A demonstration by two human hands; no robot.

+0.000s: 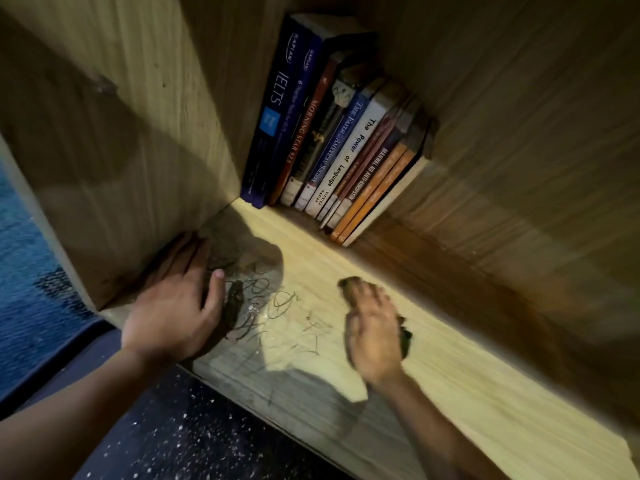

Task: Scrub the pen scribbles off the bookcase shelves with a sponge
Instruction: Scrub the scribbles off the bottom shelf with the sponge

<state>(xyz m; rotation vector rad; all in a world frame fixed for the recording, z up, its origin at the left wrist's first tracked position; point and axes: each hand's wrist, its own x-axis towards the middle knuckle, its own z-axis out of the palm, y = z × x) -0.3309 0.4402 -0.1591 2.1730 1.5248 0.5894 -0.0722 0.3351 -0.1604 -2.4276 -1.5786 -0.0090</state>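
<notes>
Left hand (176, 306) flat on shelf (450, 375) | right hand (375, 336) pressing sponge (349, 289) | scribbles (277, 303) between hands

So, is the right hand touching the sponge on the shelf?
Touching. The head view shows the right hand lying flat on the dark sponge, which sticks out past the fingertips and beside the palm, with no gap between them.

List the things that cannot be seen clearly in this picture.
- Sponge: head view, mostly covered by the right hand, blurred.
- Left hand fingertips: head view, lost in shadow in the corner.
- Scribbles: head view, partly shadowed.
- Thin books: spine titles too small.
</notes>
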